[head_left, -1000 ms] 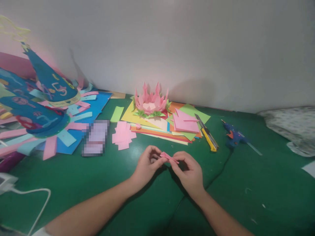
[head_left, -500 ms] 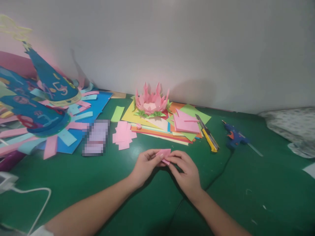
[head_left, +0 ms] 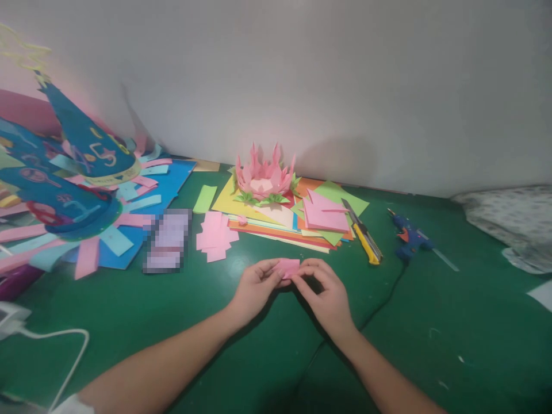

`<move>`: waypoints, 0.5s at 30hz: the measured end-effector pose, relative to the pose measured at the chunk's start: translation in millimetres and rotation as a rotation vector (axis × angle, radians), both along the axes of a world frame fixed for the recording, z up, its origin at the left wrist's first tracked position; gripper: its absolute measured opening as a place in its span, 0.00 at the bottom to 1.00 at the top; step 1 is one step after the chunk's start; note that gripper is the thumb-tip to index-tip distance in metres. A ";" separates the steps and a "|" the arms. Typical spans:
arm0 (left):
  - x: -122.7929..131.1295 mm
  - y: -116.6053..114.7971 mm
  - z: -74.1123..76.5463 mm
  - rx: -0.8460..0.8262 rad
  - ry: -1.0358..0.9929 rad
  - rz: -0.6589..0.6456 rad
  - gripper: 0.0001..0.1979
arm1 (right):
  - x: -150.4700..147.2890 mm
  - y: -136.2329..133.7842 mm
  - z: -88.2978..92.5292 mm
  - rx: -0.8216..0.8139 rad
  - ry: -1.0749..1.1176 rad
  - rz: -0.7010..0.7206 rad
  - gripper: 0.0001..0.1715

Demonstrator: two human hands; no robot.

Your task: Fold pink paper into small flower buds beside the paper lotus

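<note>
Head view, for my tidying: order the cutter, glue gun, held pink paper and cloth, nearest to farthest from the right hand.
1. Held pink paper: touching the right hand.
2. Cutter: beyond the hand, to its right.
3. Glue gun: right of the cutter.
4. Cloth: far right edge.

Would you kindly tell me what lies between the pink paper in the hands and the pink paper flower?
In the head view, a strip of green table, then the layered coloured sheets, lie between the held paper and the flower.

Decorated blue cones and a white cable were seen at left. Patterned cloth was seen at far right.
</note>
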State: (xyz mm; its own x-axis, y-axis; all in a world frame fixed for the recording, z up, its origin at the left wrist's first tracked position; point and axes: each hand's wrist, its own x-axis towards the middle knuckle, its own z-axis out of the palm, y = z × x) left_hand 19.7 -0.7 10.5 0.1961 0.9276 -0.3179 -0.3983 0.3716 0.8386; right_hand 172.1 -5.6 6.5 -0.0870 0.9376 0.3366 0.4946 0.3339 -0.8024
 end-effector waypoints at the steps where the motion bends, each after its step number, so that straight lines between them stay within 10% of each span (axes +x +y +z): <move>1: 0.4 -0.5 -0.4 -0.001 0.003 -0.003 0.19 | -0.3 -0.2 -0.3 -0.013 0.010 0.002 0.05; 15: 1.7 -3.0 -0.3 0.016 0.036 -0.038 0.19 | -2.4 -0.5 -2.9 -0.026 0.092 0.000 0.07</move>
State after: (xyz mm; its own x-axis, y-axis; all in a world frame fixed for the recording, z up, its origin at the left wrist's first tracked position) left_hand 21.3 -3.7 10.2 0.2197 0.9249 -0.3103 -0.3539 0.3720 0.8581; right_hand 169.8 -6.0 3.6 -0.0569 0.9462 0.3185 0.4180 0.3123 -0.8531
